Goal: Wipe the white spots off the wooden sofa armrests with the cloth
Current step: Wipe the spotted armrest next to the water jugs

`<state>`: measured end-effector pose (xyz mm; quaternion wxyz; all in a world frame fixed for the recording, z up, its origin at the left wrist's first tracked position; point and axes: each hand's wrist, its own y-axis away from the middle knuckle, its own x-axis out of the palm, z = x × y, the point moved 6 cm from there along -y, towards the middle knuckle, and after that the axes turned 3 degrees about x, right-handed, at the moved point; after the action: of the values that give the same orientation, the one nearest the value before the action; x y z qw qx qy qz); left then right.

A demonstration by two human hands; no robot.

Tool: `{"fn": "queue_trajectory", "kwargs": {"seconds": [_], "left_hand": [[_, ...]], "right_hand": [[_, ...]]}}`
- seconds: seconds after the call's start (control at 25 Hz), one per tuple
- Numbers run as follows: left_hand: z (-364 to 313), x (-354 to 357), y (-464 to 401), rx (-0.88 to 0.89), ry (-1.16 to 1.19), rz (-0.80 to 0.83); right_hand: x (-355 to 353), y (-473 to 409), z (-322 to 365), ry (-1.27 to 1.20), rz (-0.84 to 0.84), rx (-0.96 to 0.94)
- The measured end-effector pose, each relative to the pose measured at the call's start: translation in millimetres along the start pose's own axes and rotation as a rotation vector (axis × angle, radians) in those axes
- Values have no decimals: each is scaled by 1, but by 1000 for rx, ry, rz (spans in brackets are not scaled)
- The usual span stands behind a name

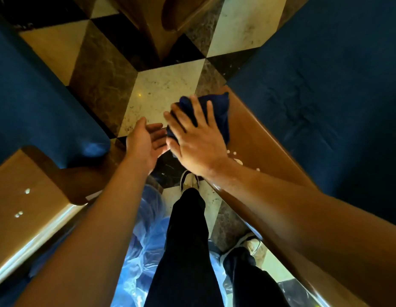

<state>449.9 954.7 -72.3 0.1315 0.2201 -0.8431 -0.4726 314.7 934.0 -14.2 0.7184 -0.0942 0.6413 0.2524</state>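
A dark blue cloth (217,111) lies on the right wooden armrest (254,140) near its far end. My right hand (192,138) presses flat on the cloth with fingers spread. White spots (236,159) dot the armrest just behind that hand. My left hand (146,142) hovers open, palm up, right beside the armrest's inner edge and holds nothing. The left wooden armrest (37,202) runs along the lower left and carries several white spots (19,213).
Blue sofa cushions (325,85) flank both armrests. Between them is a patterned marble floor (166,89), with my legs in black trousers (188,240) and clear plastic sheeting (146,218) below. Another wooden piece (152,25) stands at the top centre.
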Motion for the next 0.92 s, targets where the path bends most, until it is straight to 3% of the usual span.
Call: {"fn": "queue_trajectory", "kwargs": {"seconds": [0.16,0.32,0.56,0.68,0.8,0.92], "left_hand": [[-15,21,9,146,-252,-24],[-26,53,12,331,-596,41],[-39,92,21,660,-1138,150],[-40,104,20,635,-1201,171],[-42,111,9,574,-1248,183],[-41,119,3,532,-1319,213]], "right_hand": [[15,33,18,129,26,-348],[16,47,-5,91,26,-314],[-5,26,-96,-41,-17,-33],[-3,33,-125,-212,-10,244],[3,57,-151,-379,-22,642],[6,94,-128,-244,-117,854]]}}
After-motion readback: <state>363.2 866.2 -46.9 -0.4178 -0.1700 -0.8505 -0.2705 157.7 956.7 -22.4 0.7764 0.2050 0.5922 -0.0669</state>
